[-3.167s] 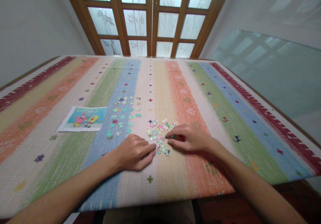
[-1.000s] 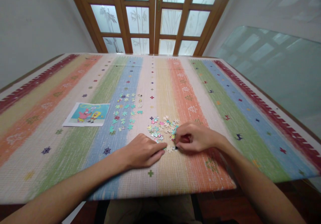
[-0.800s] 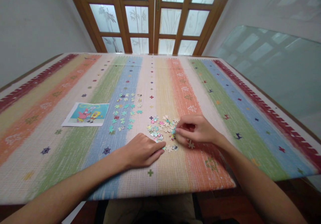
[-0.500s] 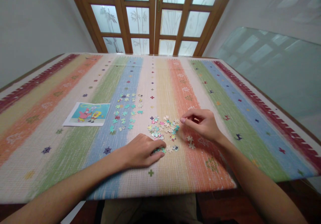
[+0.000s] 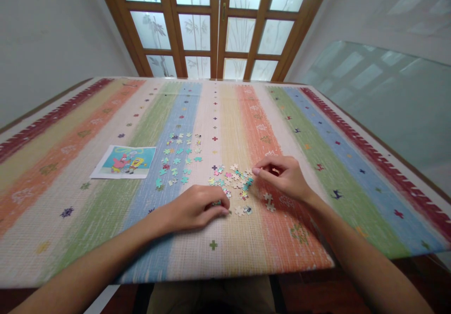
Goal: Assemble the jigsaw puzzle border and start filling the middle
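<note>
1. Left hand (image 5: 197, 208) curled low over cloth-covered table (image 5: 239, 253), index and thumb bent around teal puzzle piece (image 5: 217, 203); can't tell if pinched.
2. Right hand (image 5: 283, 175) at right edge of puzzle-piece pile (image 5: 237, 179), thumb and index tips pressed close; can't tell if pinching anything.
3. Pile between both hands, mixed colours, some pale.
4. Below pile: dark-patterned piece (image 5: 248, 210) beside pale piece (image 5: 239, 211).
5. Under right hand: two pale pieces (image 5: 270, 206).
6. Farther left: mostly teal spaced-out pieces (image 5: 176, 161), then cartoon sheet (image 5: 127, 161).
</note>
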Motion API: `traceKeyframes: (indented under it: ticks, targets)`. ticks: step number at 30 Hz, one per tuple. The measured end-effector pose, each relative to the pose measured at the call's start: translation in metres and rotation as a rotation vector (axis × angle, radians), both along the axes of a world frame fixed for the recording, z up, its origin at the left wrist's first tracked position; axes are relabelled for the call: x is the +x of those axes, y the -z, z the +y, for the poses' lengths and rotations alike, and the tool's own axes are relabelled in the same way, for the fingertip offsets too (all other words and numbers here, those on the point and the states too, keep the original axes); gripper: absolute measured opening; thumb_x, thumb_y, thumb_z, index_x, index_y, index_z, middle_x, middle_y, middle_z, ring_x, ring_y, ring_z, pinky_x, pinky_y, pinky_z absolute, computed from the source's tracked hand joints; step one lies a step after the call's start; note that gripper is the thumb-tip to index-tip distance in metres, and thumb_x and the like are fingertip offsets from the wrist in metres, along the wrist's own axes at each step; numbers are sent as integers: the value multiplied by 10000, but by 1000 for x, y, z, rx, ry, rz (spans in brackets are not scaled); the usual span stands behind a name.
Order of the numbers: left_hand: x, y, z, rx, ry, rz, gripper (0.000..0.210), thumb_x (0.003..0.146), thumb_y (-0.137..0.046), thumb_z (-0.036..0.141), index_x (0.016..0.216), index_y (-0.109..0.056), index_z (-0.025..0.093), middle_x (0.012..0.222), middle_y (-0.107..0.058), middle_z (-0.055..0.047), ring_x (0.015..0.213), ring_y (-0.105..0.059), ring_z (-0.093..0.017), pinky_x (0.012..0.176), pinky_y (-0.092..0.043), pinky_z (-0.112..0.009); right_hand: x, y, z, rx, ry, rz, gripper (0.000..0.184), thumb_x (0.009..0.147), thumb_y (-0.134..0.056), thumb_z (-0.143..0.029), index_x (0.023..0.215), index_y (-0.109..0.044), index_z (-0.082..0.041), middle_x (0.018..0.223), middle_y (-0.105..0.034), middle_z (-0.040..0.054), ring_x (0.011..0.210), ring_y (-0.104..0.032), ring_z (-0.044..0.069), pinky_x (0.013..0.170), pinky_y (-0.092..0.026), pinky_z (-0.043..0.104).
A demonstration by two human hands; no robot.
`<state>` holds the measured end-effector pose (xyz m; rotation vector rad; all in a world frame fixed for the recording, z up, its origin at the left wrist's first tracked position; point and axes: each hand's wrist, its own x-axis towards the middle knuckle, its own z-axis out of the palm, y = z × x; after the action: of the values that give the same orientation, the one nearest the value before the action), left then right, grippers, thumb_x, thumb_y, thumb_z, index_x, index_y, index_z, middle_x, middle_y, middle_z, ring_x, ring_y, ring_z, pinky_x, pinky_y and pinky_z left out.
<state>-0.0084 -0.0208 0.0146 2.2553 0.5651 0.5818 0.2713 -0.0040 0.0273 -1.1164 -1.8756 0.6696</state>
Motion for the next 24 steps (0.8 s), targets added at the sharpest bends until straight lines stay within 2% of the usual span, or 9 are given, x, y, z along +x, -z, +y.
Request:
traceKeyframes:
  ticks: [3, 7, 14, 24]
  targets:
    - [-11, -3, 14, 72, -225, -31, 152, 1017, -612, 262, 936, -712, 181, 769, -699, -2, 599, -545, -103, 608, -456, -241, 0, 1, 0, -11, 1, -8, 222, 872, -712, -353, 721, -742, -192, 558, -647, 3, 461, -476, 103, 445, -315, 249]
    - [-28, 2, 35, 226, -410, -16, 153, 1008, -590, 235, 948, -719, 180, 851, -736, -31, 646, -568, -123, 654, -482, -276, 1, 2, 1, -12, 0, -10, 226, 870, -710, -352, 718, -741, -188, 548, -636, -1, 457, -470, 101, 447, -312, 250]
    - [-37, 22, 50, 356, -492, 110, 121, 1005, -589, 224, 1032, -698, 175, 946, -753, -65, 830, -648, -191, 810, -543, -369, -1, 1, 0, -26, -12, -5, 222, 863, -710, -354, 719, -747, -189, 536, -623, -10, 445, -455, 95, 439, -297, 248]
    - [-39, 25, 51, 434, -550, 199, 128, 1001, -580, 210, 1086, -674, 185, 939, -731, -57, 937, -636, -239, 866, -532, -410, 1, 4, 1, -32, -34, -35, 224, 887, -704, -351, 740, -745, -187, 553, -608, -15, 473, -453, 93, 456, -307, 253]
